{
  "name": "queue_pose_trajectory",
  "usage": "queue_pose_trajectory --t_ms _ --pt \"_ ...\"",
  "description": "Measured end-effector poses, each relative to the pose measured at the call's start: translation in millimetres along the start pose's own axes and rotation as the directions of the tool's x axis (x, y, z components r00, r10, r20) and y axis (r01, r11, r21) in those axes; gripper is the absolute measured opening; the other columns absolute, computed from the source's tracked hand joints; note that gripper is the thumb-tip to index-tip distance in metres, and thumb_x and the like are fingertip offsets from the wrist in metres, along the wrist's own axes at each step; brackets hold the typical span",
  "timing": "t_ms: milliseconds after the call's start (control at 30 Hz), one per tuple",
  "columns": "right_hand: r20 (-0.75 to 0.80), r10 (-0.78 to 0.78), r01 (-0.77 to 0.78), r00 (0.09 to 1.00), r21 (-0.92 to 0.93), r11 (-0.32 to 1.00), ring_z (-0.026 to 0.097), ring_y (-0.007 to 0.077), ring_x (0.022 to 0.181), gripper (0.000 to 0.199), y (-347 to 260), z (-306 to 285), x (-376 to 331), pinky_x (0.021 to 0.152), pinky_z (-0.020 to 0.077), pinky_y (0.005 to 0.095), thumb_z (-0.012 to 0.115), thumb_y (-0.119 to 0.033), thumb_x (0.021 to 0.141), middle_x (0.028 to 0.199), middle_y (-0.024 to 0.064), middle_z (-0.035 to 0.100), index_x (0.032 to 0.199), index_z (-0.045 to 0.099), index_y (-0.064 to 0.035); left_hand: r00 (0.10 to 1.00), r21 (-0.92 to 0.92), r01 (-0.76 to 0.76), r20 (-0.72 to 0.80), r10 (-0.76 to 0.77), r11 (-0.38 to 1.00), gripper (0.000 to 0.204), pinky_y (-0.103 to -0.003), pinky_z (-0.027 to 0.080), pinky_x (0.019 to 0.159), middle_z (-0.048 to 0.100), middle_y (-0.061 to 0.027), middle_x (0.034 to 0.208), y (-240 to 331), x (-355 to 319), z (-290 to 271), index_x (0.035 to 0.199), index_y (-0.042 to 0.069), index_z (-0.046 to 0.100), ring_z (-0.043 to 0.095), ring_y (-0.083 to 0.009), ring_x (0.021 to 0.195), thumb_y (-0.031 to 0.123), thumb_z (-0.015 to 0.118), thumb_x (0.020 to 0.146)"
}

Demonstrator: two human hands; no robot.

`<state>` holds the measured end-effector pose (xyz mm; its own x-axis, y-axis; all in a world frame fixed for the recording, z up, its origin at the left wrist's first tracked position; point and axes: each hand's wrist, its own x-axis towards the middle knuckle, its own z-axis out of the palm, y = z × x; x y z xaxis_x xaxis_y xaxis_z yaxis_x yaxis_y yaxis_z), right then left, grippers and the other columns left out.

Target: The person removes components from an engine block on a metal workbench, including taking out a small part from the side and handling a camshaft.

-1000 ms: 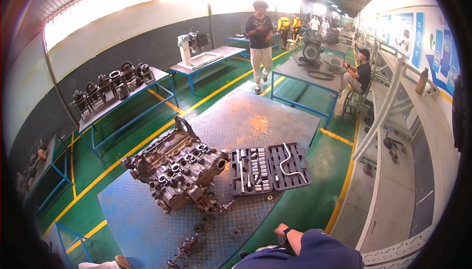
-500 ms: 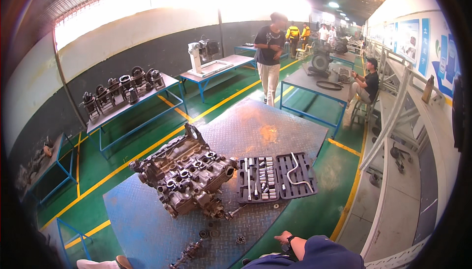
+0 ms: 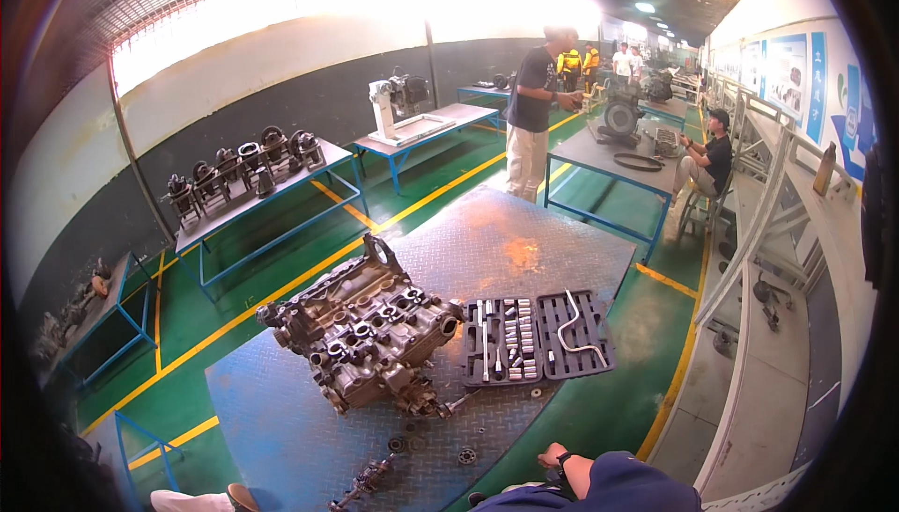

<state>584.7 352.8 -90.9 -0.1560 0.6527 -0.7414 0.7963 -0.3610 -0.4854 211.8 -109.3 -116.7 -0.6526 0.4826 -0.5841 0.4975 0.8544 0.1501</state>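
My right hand [image 3: 552, 456], with a dark watch at the wrist, is low in the view by the near right edge of the metal-topped table [image 3: 272, 437]. Its fingers look curled together, and I see nothing in them. My left hand is out of view. On the table rests a dirty metal engine block [image 3: 379, 334]. To its right lies an open black socket set case [image 3: 536, 336] with sockets, bars and a bent silver handle [image 3: 568, 334]. A shaft with gears [image 3: 363, 482] and a small round bearing-like part [image 3: 467, 456] lie nearer me.
Engine parts fill a bench [image 3: 248, 180] at left; a white engine stand [image 3: 384, 105] is behind. One person stands [image 3: 532, 105] past the table's far edge, another sits [image 3: 709, 161] at the right bench. Shelving [image 3: 740, 250] runs along the right. A beige-clad leg [image 3: 192, 501] shows bottom left.
The view has shifted slightly, so the table and its parts sit further right. The standing person has turned and moved right toward the bench. My right hand's fingers look more curled.
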Motion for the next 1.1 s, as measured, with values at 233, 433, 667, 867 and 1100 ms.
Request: queue_pose_trajectory --t_ms 233,433,667,867,1100 --pt "0.000 0.113 -0.109 0.994 0.269 0.957 0.061 0.0184 0.060 0.036 3.7 4.5 13.4 0.055 0.0504 0.0301 0.045 -0.028 0.092 0.073 0.0101 0.064 0.085 0.063 0.0032 1.000 0.004 0.004 -0.005 -0.004 1.000 0.023 -0.038 0.047 0.068 0.060 -0.0118 0.082 -0.5 1.7 0.8 0.084 0.013 0.062 0.059 -0.0283 0.078 0.030 0.047 0.084" --pt "-0.044 0.105 -0.098 0.994 0.140 0.985 0.063 0.0214 0.061 0.039 5.5 2.5 24.1 0.059 0.0508 0.0331 0.046 -0.032 0.090 0.069 0.0111 0.064 0.078 0.064 0.0009 1.000 0.005 0.008 0.001 -0.008 1.000 0.022 -0.038 0.047 0.067 0.060 -0.0116 0.081 1.4 -0.5 -1.7 0.083 0.013 0.062 0.059 -0.0282 0.077 0.029 0.047 0.084" --pt "-0.105 0.129 -0.126 0.986 0.029 0.992 0.064 0.0205 0.061 0.033 -12.6 -4.1 8.0 0.060 0.0514 0.0335 0.052 -0.028 0.083 0.070 0.0126 0.066 0.080 0.065 0.0028 1.000 0.002 0.011 -0.006 -0.011 1.000 0.020 -0.038 0.048 0.066 0.060 -0.0115 0.079 4.8 -2.1 1.1 0.081 0.013 0.062 0.060 -0.0281 0.075 0.028 0.048 0.084" --pt "-0.232 0.055 -0.074 0.971 -0.071 0.995 0.065 0.0250 0.065 0.027 4.5 5.8 21.2 0.064 0.0511 0.0360 0.051 -0.022 0.076 0.070 0.0149 0.066 0.077 0.066 0.0014 1.000 -0.010 0.008 -0.009 -0.008 1.000 0.019 -0.037 0.048 0.065 0.059 -0.0113 0.077 10.4 -5.3 2.6 0.080 0.014 0.062 0.060 -0.0279 0.073 0.027 0.048 0.084" --pt "-0.227 0.066 -0.097 0.972 -0.126 0.987 0.066 0.0266 0.068 0.026 6.1 4.8 20.3 0.068 0.0508 0.0367 0.051 -0.021 0.074 0.069 0.0156 0.066 0.070 0.067 -0.0002 1.000 -0.010 -0.003 -0.006 0.003 1.000 0.018 -0.037 0.048 0.063 0.059 -0.0112 0.076 10.1 -7.1 3.4 0.079 0.014 0.061 0.060 -0.0278 0.072 0.026 0.048 0.083"
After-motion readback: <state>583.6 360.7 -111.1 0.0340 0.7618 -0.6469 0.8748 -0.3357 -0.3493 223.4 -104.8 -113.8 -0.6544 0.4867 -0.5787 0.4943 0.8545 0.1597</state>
